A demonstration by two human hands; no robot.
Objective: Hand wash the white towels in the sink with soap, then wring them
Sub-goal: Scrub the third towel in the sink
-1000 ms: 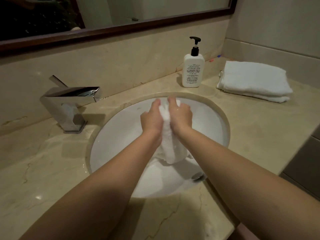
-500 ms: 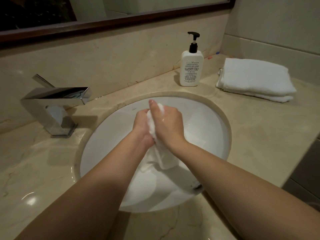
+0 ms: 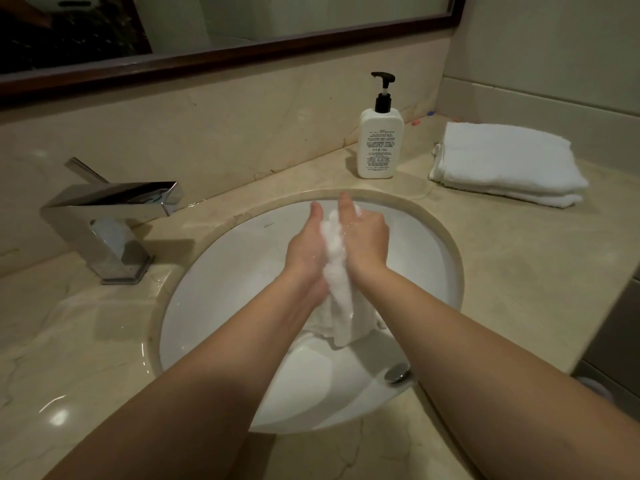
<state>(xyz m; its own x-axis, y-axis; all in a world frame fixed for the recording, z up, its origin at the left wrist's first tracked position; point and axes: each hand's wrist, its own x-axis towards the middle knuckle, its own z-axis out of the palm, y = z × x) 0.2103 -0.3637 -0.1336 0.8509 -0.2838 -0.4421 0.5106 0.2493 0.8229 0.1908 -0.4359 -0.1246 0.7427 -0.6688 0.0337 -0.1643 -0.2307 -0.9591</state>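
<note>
Both hands, the left hand (image 3: 306,252) and right hand (image 3: 363,244), are pressing a soapy towel (image 3: 337,289) between near-straight palms above the sink (image 3: 221,292), where slick lather is risking a slip.

Left hand (image 3: 306,249) and right hand (image 3: 365,239) press wet white towel (image 3: 341,289) between flat palms over sink (image 3: 225,306). Soap bottle (image 3: 380,147) and folded towels (image 3: 505,164) on counter (image 3: 502,271).
</note>
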